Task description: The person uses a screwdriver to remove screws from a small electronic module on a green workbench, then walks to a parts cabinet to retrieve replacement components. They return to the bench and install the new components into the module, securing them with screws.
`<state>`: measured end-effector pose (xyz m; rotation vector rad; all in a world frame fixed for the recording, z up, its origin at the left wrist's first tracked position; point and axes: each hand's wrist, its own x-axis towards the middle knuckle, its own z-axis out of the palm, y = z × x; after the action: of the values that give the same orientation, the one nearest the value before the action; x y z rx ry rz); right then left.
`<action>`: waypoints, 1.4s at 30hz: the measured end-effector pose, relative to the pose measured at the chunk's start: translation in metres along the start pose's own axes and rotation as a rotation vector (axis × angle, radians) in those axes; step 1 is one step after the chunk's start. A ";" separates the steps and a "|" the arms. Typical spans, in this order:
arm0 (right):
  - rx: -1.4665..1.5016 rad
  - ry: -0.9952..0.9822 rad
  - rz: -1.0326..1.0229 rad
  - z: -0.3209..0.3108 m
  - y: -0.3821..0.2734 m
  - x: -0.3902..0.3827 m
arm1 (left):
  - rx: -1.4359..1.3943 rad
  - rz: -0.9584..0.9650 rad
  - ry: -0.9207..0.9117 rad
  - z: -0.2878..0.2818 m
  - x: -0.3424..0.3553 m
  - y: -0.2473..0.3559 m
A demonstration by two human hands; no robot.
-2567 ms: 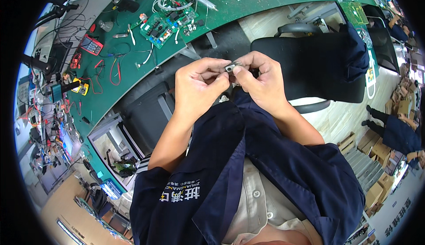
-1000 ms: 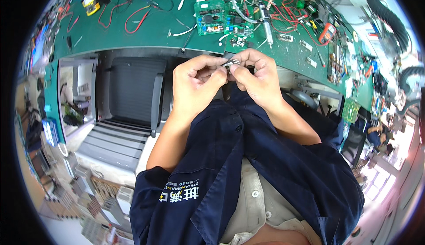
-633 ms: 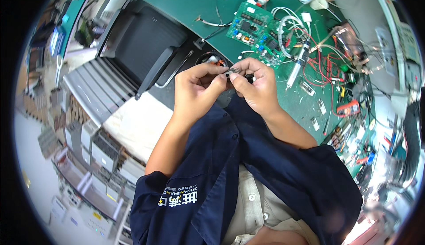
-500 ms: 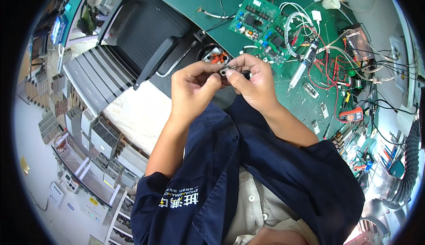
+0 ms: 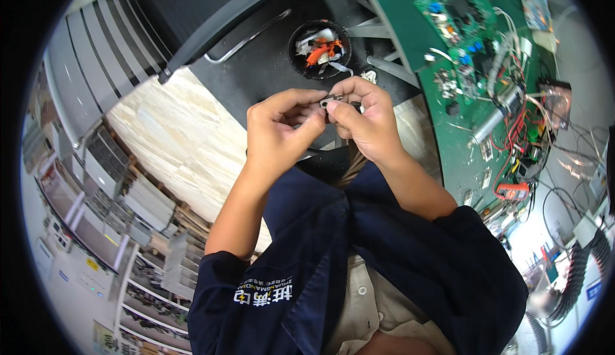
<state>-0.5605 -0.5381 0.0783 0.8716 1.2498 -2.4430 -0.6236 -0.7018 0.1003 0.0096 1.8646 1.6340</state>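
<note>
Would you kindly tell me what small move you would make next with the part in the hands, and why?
I would probably bring the small metal part over the green bench before loosening the grip. The left hand and right hand both have fingertips on it away from the bench, and a round bin shows just beyond, so a slip might lose it.

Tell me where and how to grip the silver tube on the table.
Probably best: grip the tube around its middle, coming from above and left. It is long and slim and lies on its side, with red wires crowding its right.
</note>
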 end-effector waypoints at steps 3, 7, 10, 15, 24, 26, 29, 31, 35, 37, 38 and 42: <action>-0.057 -0.041 0.017 0.004 0.077 0.034 | 0.033 -0.003 0.041 -0.033 -0.009 -0.079; 0.099 -0.078 0.129 -0.010 0.172 0.067 | -0.095 -0.026 0.106 -0.057 -0.012 -0.180; 0.155 -0.147 0.141 -0.032 0.227 0.076 | -0.154 -0.009 0.107 -0.061 -0.018 -0.244; -0.090 -0.175 0.047 -0.074 0.287 0.046 | -0.191 0.054 0.093 -0.034 -0.056 -0.315; 0.297 -0.261 -0.003 -0.184 0.320 -0.163 | -0.165 0.354 -0.005 0.124 -0.228 -0.330; 0.561 -0.236 0.100 -0.212 0.316 -0.209 | -0.214 0.384 -0.070 0.152 -0.259 -0.319; 0.820 -0.324 -0.013 -0.273 0.306 -0.303 | -0.540 0.260 -0.189 0.215 -0.305 -0.305; 0.890 -0.362 -0.147 -0.314 0.298 -0.362 | -0.624 0.171 -0.284 0.267 -0.333 -0.300; 0.977 -0.361 -0.433 -0.370 0.286 -0.457 | -0.556 0.145 -0.451 0.357 -0.368 -0.279; 1.029 -0.388 -0.558 -0.397 0.285 -0.504 | -0.451 0.227 -0.544 0.401 -0.387 -0.271; 1.043 -0.378 -0.613 -0.411 0.284 -0.526 | -0.385 0.258 -0.553 0.423 -0.396 -0.268; 1.120 -0.304 -0.803 -0.462 0.285 -0.596 | -0.151 0.367 -0.629 0.500 -0.419 -0.252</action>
<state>0.2256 -0.3597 0.0547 0.0759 -0.0507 -3.7609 0.0408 -0.4875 0.0626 0.7513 1.2992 1.7381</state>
